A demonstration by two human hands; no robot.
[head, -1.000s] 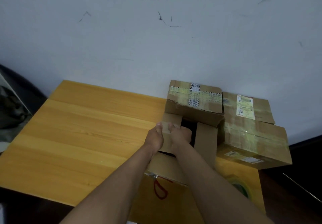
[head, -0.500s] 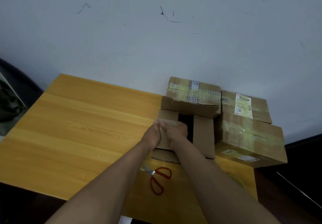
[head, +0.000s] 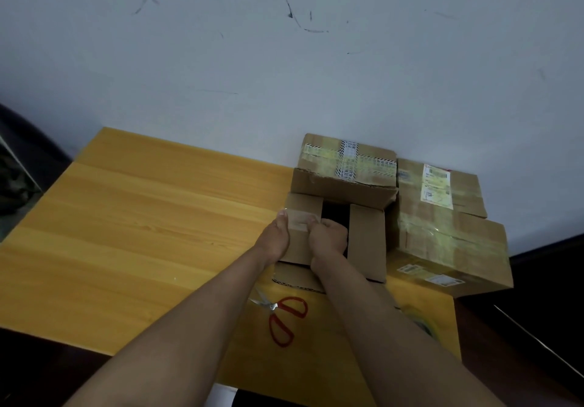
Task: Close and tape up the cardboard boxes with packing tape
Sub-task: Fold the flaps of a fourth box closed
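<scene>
An open cardboard box (head: 368,242) stands at the back right of the wooden table (head: 142,232), its two side flaps folded partly inward with a dark gap between them. My left hand (head: 275,239) holds the outer side of the left flap (head: 300,232), thumb on top. My right hand (head: 328,237) grips the same flap's inner edge, fingers curled into the gap. A strip of clear tape lies across that flap near my fingers. A roll of packing tape (head: 422,321) lies near the table's right edge, half hidden by my right forearm.
Red-handled scissors (head: 282,315) lie on the table under my forearms. A taped box (head: 347,163) stands against the wall behind the open one. A larger taped box (head: 448,236) with labels sits to the right, overhanging the table edge. A dark chair is at far left.
The box slid away from me toward the wall, uncovering the scissors. Its near flap has gone down out of sight behind my arms. Both hands stay on the left flap.
</scene>
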